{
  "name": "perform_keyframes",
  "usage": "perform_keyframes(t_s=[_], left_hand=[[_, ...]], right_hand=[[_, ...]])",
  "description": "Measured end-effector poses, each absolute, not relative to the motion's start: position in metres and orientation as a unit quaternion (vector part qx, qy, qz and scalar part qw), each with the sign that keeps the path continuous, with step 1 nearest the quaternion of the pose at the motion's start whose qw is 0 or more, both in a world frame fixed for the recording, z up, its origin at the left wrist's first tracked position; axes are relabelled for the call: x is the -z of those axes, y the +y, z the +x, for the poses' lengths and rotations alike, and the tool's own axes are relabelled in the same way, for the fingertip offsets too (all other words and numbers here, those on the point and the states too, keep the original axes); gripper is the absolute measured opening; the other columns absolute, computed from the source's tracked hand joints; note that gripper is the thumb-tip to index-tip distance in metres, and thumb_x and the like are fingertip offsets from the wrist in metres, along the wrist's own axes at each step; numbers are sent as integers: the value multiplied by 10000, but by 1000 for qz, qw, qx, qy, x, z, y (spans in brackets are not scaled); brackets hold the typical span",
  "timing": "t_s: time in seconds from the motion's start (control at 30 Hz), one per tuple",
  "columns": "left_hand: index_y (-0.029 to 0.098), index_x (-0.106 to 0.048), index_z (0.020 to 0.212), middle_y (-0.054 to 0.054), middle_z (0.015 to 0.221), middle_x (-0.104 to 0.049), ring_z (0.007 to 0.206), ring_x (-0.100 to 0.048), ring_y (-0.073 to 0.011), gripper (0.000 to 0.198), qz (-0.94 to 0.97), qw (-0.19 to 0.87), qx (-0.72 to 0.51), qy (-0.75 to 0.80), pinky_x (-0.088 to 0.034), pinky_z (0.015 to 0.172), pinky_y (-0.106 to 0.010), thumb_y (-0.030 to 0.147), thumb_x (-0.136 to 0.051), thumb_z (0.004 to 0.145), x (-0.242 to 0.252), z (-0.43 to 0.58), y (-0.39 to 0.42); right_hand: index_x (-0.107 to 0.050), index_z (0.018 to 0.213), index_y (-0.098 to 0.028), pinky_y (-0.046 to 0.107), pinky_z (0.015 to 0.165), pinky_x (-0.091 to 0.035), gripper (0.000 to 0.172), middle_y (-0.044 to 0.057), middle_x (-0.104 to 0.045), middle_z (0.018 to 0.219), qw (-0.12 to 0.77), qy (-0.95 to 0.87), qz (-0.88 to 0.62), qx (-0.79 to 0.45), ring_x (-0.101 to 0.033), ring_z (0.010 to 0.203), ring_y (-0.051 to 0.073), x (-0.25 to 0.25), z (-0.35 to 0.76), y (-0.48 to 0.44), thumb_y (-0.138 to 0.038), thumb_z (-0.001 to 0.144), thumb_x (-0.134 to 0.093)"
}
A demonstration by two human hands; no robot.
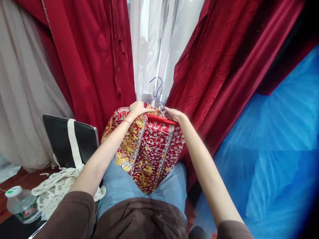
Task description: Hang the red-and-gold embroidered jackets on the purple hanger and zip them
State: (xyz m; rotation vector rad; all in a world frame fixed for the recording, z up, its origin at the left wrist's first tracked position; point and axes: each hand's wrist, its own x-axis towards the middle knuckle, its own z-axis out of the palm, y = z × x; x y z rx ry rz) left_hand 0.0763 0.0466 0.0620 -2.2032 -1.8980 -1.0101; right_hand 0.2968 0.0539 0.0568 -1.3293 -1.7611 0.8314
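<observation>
A red garment (159,142) with gold and silver embroidery lies across my lap, its top edge turned up towards the far side. My left hand (138,109) grips that upper edge at left, thumb stretched along the cloth; some of its fingers are hidden by fabric. At the right end of the edge, my right hand (173,113) is closed on the garment, partly behind a hanger wire. The purple wire hanger (156,93) sticks up between both hands, its hook above the cloth and its lower part inside or behind the garment.
Red dresses (99,59) hang at left and a patterned red one (204,66) at right. Blue tulle (279,159) fills the right side. To the left are a black chair back (57,139) with a white strap, a white perforated bag (62,182) and a water bottle (23,202).
</observation>
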Motion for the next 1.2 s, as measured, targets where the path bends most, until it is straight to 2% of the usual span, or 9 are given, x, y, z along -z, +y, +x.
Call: perform_keyframes(t_s=[0.17,0.33,0.43,0.53,0.63,0.73,0.83,1.0,1.2], left_hand=[[161,-709,887,-207,989,-720,993,-665,-382,770,-686,58,320,-651,-487,810,-412,875,-666,601,-61,89,42],[172,-736,892,-187,968,-740,988,-686,-359,795,-683,93,318,-651,-487,799,-388,862,-344,837,-59,81,42],[186,-738,863,-177,949,-749,983,-698,-345,784,-689,104,326,-639,-474,786,-365,766,-216,937,-57,75,43],[205,-729,884,-150,946,-755,977,-704,-316,698,-695,106,341,-623,-469,785,-340,679,-227,987,-52,73,45],[215,-686,1128,-115,996,-757,982,-704,-283,510,-709,115,374,-587,-487,815,-339,547,-313,1024,-51,76,44],[162,-552,1363,-148,1252,-687,1190,-625,-265,434,-733,184,431,-493,-474,977,-370,363,-381,1019,-60,88,40],[139,-578,1349,-155,1391,-602,1343,-510,-267,424,-797,251,414,-361,-371,1135,-421,278,-416,983,-78,106,34],[144,-761,1033,-132,977,-758,986,-685,-248,386,-862,211,297,-352,-461,996,-422,255,-399,961,-103,129,31],[194,-817,963,-102,912,-776,909,-691,-247,287,-849,194,251,-423,-495,839,-350,228,-558,844,-122,135,27]], right_hand=[[-618,689,-198,332,701,-568,523,93,-685,707,259,-683,-529,-432,-607,639,183,-70,306,49,-626,956,-479],[-720,805,-160,303,700,-560,332,95,-745,779,133,-715,-578,-371,-684,750,226,-77,309,38,-476,885,-656],[-721,834,-137,254,716,-507,253,91,-759,891,153,-746,-620,-187,-680,803,203,-76,310,39,-340,935,-608],[-706,964,-103,236,810,-468,323,155,-739,1103,217,-753,-620,-38,-667,972,213,-73,311,46,-314,1014,-467],[-679,1071,-82,261,855,-453,397,210,-700,1197,256,-742,-619,15,-653,1047,242,-71,313,49,-341,1038,-380],[-678,1085,-70,263,807,-452,429,204,-707,1170,266,-737,-622,-2,-660,994,245,-72,315,47,-412,1015,-427],[-700,999,-79,240,698,-436,467,139,-730,1020,252,-736,-623,-79,-643,832,194,-78,317,41,-517,947,-545],[-665,730,-123,253,590,-354,544,29,-601,662,228,-750,-619,-49,-521,630,139,-80,317,33,-664,756,-719],[-606,655,-161,256,627,-347,459,13,-563,610,242,-795,-556,-10,-482,622,133,-76,329,43,-555,889,-601]])
